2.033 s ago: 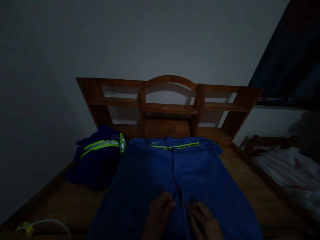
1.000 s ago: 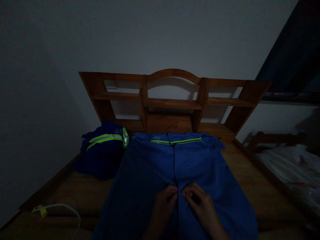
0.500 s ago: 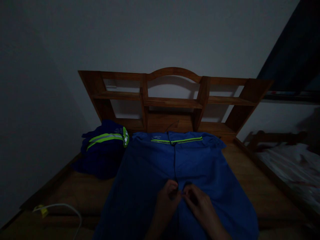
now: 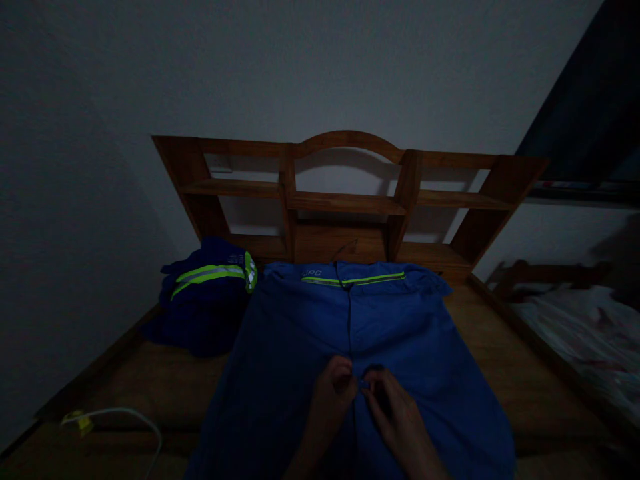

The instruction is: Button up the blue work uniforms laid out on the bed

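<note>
A blue work jacket [image 4: 410, 333] with a yellow-green stripe lies spread flat on a wooden bed, its front seam running toward me. My left hand [image 4: 330, 397] and my right hand [image 4: 393, 407] meet at that seam low in the picture. Both pinch the cloth at the opening, fingertips almost touching. What exactly sits between the fingers is too dark to make out.
A crumpled dark blue garment [image 4: 207, 293] with a reflective stripe lies at the left by the wooden headboard shelf [image 4: 345, 203]. A white cable [image 4: 125, 420] curls on the bed platform at lower left. A second bed with pale bedding [image 4: 580, 333] stands at the right.
Both hands slid up the seam from the bottom edge and came together in a pinch. Over the last half second they have barely moved.
</note>
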The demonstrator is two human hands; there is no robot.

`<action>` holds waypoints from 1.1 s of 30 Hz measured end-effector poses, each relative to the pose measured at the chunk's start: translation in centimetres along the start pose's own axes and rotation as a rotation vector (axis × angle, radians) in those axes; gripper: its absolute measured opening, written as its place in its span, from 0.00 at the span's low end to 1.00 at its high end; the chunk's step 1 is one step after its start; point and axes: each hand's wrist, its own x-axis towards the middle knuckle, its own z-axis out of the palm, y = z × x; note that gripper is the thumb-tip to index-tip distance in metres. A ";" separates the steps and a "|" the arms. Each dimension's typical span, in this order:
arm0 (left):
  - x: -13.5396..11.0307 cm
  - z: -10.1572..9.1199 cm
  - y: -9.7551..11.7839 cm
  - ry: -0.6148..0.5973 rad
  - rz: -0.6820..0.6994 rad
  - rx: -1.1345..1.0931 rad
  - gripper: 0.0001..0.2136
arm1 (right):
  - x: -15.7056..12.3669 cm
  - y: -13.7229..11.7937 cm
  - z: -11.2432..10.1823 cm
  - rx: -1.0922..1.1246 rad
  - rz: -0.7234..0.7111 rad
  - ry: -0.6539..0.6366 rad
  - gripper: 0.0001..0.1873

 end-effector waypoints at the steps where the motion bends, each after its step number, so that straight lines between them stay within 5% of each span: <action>1: 0.1 -0.1 0.0 -0.014 -0.004 -0.018 0.03 | 0.0 -0.2 0.0 0.011 0.000 0.006 0.08; 21: -0.5 -0.7 0.8 -0.150 0.006 -0.118 0.13 | 1.9 -2.1 -2.3 0.041 0.087 -0.164 0.08; 33: -0.3 -0.2 0.0 -0.085 0.051 -0.044 0.04 | 2.6 1.0 -1.4 0.634 0.317 -0.245 0.11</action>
